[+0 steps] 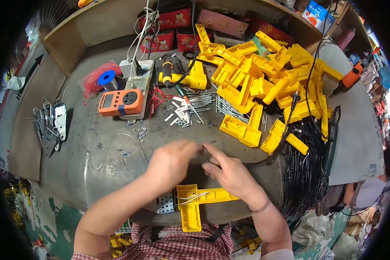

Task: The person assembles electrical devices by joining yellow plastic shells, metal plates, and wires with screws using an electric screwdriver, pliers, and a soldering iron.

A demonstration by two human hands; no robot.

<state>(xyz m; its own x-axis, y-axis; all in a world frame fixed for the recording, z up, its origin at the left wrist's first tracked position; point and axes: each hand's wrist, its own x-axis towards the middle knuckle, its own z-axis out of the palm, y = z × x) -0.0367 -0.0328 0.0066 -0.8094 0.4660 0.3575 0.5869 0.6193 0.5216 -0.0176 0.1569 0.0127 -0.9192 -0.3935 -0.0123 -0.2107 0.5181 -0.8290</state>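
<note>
My left hand (171, 162) and my right hand (229, 171) meet fingertip to fingertip above the middle of the bench. A black cable (260, 163) runs from the right into my right hand, whose fingers are closed on it. My left fingers are pinched at the same spot; what they grip is small, dark and mostly hidden. Below the hands, at the bench's front edge, lies a yellow plastic housing half (190, 215), hollow side up, with white wires (195, 197) across it. A perforated metal plate (165, 203) touches its left side, partly under my left forearm.
Yellow housings (247, 69) are heaped at the back right, above a black cable bundle (305, 182). Screws (199, 102) and white sleeves (180, 113) lie mid-bench. An orange meter (121, 102), solder spool (107, 80), metal plates with wires (52, 125) and an orange-handled power tool (349, 80) stand around.
</note>
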